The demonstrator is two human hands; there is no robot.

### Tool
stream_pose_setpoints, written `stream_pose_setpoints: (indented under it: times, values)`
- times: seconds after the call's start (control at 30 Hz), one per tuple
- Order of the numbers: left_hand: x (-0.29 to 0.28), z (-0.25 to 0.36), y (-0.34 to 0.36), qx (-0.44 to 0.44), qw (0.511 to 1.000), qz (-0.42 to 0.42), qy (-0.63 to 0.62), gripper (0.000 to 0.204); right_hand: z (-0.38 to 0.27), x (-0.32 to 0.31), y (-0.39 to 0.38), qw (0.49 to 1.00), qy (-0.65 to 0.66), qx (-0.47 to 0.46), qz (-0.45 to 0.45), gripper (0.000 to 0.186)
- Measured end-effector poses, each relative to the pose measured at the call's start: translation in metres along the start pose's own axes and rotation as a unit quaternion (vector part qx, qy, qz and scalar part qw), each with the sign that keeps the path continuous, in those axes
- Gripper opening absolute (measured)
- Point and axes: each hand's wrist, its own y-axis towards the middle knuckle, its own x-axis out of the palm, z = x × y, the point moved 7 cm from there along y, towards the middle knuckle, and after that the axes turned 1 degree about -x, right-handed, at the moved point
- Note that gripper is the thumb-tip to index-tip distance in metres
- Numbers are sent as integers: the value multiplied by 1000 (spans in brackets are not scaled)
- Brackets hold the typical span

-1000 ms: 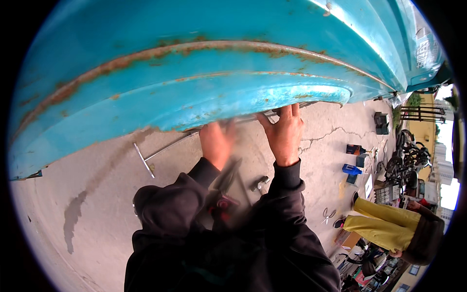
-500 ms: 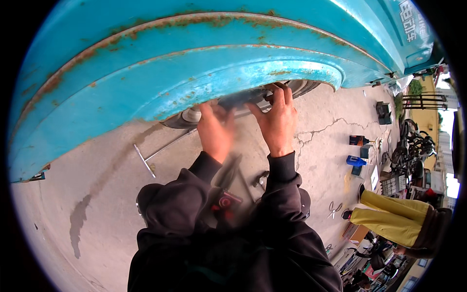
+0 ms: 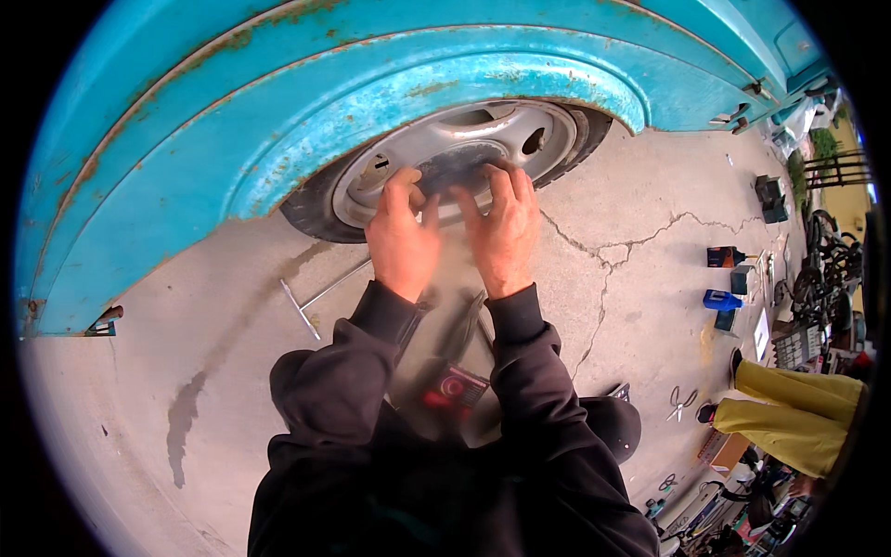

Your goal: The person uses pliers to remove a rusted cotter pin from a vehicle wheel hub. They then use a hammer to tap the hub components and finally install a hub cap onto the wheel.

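A steel wheel (image 3: 355, 192) with a silver rim and black tyre sits under a rusty turquoise wheel arch (image 3: 557, 82). In front of its middle is a dark, flat, roundish piece (image 3: 450, 165), smeared by motion, so its exact kind is unclear. My left hand (image 3: 403, 234) has its bent fingers at the left edge of this piece. At its right edge, the curled fingers of my right hand (image 3: 501, 223) grip from the other side. Both thumbs point inward, below the piece.
A T-shaped metal wrench (image 3: 302, 309) lies on the concrete left of my arms. Between my forearms is a red and dark box (image 3: 457, 388), partly blurred. To the right are scissors (image 3: 682, 404), a blue bottle (image 3: 721, 300), dark boxes (image 3: 770, 198) and a person in yellow trousers (image 3: 789, 408).
My view has shifted, bringing much more of the wheel and rim into sight. My hands have come out from beneath the arch's edge and are slightly closer together, with the dark piece still between them.
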Motion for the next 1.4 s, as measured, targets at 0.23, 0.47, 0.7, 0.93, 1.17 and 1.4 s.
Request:
stream_pose_setpoints:
  times: [0.23,0.47,0.7,0.93,1.17,1.4]
  values:
    - [1,36,16,174,947,-139,232,55,11,32,-50,972,229,35,20,48]
    - [13,58,21,164,930,-161,288,73,150,4,-76,796,263,419,349,58]
    - [21,63,21,156,933,-168,279,73,133,46,-36,759,212,455,414,67]
    - [15,47,22,177,938,-161,250,73,106,76,-25,803,186,450,342,72]
    - [7,32,15,209,939,-133,239,69,83,58,-73,785,276,444,332,68]
    - [29,41,12,246,930,-148,228,61,81,75,-18,835,207,378,342,66]
